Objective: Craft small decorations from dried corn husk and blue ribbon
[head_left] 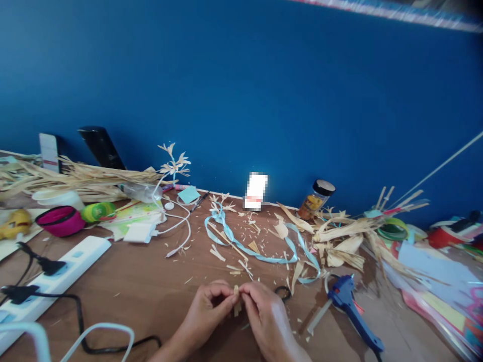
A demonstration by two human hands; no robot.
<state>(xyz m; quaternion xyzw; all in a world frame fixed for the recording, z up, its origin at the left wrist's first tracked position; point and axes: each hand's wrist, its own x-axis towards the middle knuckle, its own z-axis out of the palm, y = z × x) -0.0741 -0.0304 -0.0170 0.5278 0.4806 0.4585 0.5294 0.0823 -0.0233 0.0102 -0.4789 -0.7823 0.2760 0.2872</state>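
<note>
One pale strip (236, 308), over the near part of the brown table (151, 286), pinched in the fingertips of left hand (211, 304) and right hand (266, 306); step, seemingly shaping by finger; next move likely calling for a steady, light grip.

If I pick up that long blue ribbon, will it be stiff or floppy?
The blue ribbon will probably flop and dangle, because it lies in loose, bendy curves. It's likely very light, since it looks thin and narrow. It might drag some pale scraps along, as several lie close beside it.
</note>
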